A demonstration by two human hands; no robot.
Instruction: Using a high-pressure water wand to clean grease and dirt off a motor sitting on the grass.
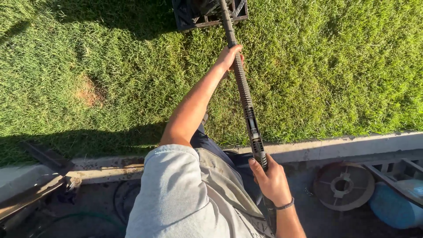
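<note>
While gripped: ribbed black pole (pixel 241 83) between left hand (pixel 229 56) and right hand (pixel 272 178).

The black crate (pixel 209 13) was cut off by the top edge, so the ribbed pole's (pixel 240 77) far end was lost inside it. The pole's near end was hidden behind the right hand (pixel 272 180). The blue drum (pixel 394 207) ran off the right edge. The dark shapes at the bottom left corner could not be told.

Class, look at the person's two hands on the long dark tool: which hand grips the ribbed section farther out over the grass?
The left hand, arm stretched out over the lawn; the right hand holds the long dark tool close to the body.
</note>
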